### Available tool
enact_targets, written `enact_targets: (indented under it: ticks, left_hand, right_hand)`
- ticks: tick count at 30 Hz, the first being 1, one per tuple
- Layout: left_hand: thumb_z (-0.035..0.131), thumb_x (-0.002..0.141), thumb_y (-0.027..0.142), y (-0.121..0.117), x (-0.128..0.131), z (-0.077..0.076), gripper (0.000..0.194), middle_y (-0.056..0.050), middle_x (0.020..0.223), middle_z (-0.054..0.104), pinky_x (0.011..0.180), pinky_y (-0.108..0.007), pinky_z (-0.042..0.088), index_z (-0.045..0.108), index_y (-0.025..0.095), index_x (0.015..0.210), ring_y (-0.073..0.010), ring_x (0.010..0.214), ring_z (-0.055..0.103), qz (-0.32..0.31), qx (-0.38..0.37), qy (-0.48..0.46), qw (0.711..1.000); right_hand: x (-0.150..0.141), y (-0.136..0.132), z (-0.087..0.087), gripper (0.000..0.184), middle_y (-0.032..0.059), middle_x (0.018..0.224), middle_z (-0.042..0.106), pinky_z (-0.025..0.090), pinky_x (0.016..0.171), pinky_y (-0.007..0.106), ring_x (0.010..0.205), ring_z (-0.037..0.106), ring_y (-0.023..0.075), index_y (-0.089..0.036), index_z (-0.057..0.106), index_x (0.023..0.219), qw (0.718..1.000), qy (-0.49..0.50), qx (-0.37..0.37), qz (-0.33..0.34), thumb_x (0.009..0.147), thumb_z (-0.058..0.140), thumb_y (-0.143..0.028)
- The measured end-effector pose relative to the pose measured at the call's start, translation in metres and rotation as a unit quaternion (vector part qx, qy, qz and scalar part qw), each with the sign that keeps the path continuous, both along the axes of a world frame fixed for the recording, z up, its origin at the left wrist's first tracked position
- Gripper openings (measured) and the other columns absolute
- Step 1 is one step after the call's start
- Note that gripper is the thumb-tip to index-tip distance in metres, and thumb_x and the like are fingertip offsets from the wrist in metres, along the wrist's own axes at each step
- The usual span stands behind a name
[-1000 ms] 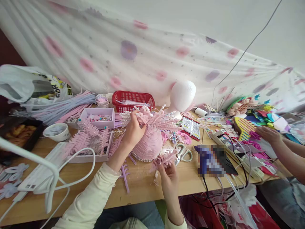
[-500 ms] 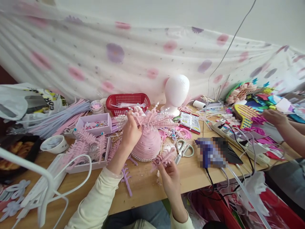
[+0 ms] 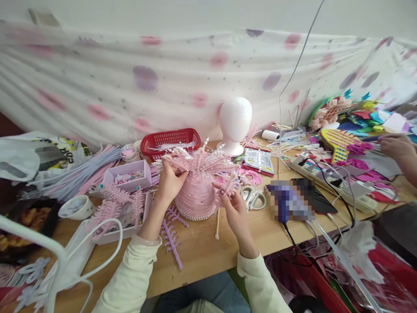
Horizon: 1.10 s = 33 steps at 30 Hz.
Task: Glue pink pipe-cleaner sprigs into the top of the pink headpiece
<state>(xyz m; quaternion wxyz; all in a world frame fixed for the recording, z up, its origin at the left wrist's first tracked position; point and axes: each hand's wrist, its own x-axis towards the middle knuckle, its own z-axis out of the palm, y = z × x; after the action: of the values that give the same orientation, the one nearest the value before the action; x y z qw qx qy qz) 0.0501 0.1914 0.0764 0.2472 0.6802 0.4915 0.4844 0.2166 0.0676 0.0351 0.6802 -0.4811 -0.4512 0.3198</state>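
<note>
A pink headdress (image 3: 197, 195) with a domed, ribbed body and a pearl-trimmed lower rim stands on the table. Leaf-shaped fuzzy fronds and beaded stems fan out from its top. My left hand (image 3: 171, 180) is closed at its upper left, pinching a pink frond there. At the dome's right side, my right hand (image 3: 233, 208) pinches a small pink fuzzy frond (image 3: 230, 182), close to the headdress; whether they touch I cannot tell. Scissors (image 3: 252, 198) lie just right of that hand. Lavender fuzzy fronds (image 3: 172, 243) rest on the table below my left wrist.
A white foam head (image 3: 235, 124) stands behind, beside a red basket (image 3: 169, 141). Lilac boxes (image 3: 148, 174) of beads and bundled pipe cleaners (image 3: 87, 169) are at left. A power strip (image 3: 332, 182) with cables lies at right, near another person's hand (image 3: 397, 148).
My right hand has lifted the small frond from near the table up to the headdress's right side. My left hand stays at the upper left. The view has shifted slightly.
</note>
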Motion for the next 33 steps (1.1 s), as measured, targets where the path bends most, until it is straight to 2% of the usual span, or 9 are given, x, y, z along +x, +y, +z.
enact_targets:
  ticks: [4, 8, 11, 14, 17, 22, 30, 33]
  left_hand:
    - [0.072, 0.069, 0.009, 0.0, 0.004, 0.004, 0.053, -0.006, 0.084, 0.077, 0.067, -0.033, 0.058, 0.041, 0.02, 0.111, -0.0266, 0.082, 0.076, 0.023, 0.023, 0.063, 0.998]
    - [0.072, 0.07, 0.012, 0.0, 0.007, 0.007, 0.051, -0.006, 0.079, 0.077, 0.063, -0.032, 0.055, 0.041, 0.019, 0.11, -0.0286, 0.08, 0.076, 0.039, 0.035, 0.128, 0.99]
    - [0.072, 0.071, 0.012, 0.0, 0.007, 0.007, 0.051, -0.006, 0.08, 0.077, 0.063, -0.032, 0.055, 0.042, 0.019, 0.111, -0.0288, 0.082, 0.076, 0.044, 0.04, 0.138, 0.989]
    - [0.071, 0.071, 0.012, 0.001, 0.004, 0.003, 0.051, -0.007, 0.081, 0.077, 0.067, -0.034, 0.057, 0.042, 0.018, 0.113, -0.0277, 0.082, 0.076, 0.025, 0.024, 0.099, 0.994]
    - [0.07, 0.073, 0.012, 0.003, 0.0, -0.002, 0.056, -0.006, 0.084, 0.077, 0.072, -0.036, 0.06, 0.041, 0.018, 0.121, -0.0257, 0.081, 0.076, -0.012, -0.016, 0.008, 1.0]
    - [0.07, 0.071, 0.013, 0.005, -0.005, -0.01, 0.065, -0.007, 0.089, 0.076, 0.081, -0.041, 0.061, 0.04, 0.018, 0.128, -0.0243, 0.085, 0.076, -0.064, -0.057, -0.13, 0.988]
    - [0.073, 0.065, 0.018, 0.002, -0.023, -0.007, 0.055, -0.008, 0.105, 0.074, 0.084, -0.039, 0.06, 0.053, 0.019, 0.117, -0.022, 0.087, 0.075, -0.082, -0.053, -0.173, 0.98]
    - [0.074, 0.063, 0.022, 0.001, -0.027, -0.008, 0.05, -0.008, 0.1, 0.075, 0.082, -0.04, 0.061, 0.058, 0.018, 0.11, -0.0227, 0.084, 0.075, -0.102, -0.053, -0.172, 0.978]
  right_hand:
    - [0.003, 0.01, -0.001, 0.036, 0.0099, 0.123, 0.072, 0.049, 0.101, 0.043, 0.116, 0.065, 0.0267, -0.024, 0.071, 0.113, 0.999, -0.014, -0.012, 0.035, 0.09, 0.061, -0.051]
    - [0.006, 0.011, -0.001, 0.039, 0.0097, 0.123, 0.072, 0.048, 0.103, 0.044, 0.118, 0.064, 0.0279, -0.024, 0.072, 0.112, 0.998, -0.005, -0.024, 0.053, 0.088, 0.062, -0.054]
    - [0.007, 0.01, 0.001, 0.041, 0.0095, 0.122, 0.072, 0.047, 0.105, 0.045, 0.119, 0.064, 0.0281, -0.024, 0.072, 0.111, 0.998, -0.002, -0.027, 0.061, 0.087, 0.064, -0.055]
    - [0.007, 0.011, 0.0, 0.041, 0.01, 0.122, 0.072, 0.046, 0.106, 0.045, 0.12, 0.063, 0.028, -0.023, 0.073, 0.111, 0.997, 0.013, -0.03, 0.068, 0.085, 0.066, -0.055]
    - [0.006, 0.011, -0.002, 0.04, 0.0103, 0.121, 0.073, 0.046, 0.105, 0.046, 0.119, 0.064, 0.0282, -0.023, 0.074, 0.109, 0.997, 0.024, -0.027, 0.069, 0.085, 0.067, -0.054]
    - [0.005, 0.01, -0.006, 0.038, 0.0088, 0.111, 0.076, 0.049, 0.1, 0.046, 0.112, 0.067, 0.028, -0.024, 0.075, 0.102, 0.998, 0.03, -0.01, 0.048, 0.08, 0.071, -0.054]
    - [0.001, -0.005, -0.005, 0.039, 0.0068, 0.09, 0.077, 0.055, 0.085, 0.04, 0.089, 0.07, 0.0247, -0.021, 0.071, 0.088, 0.998, 0.054, -0.027, -0.017, 0.077, 0.074, -0.058]
    - [-0.003, -0.007, -0.006, 0.039, 0.0044, 0.084, 0.075, 0.056, 0.081, 0.039, 0.083, 0.069, 0.0233, -0.021, 0.07, 0.084, 0.997, 0.062, -0.036, -0.016, 0.074, 0.076, -0.058]
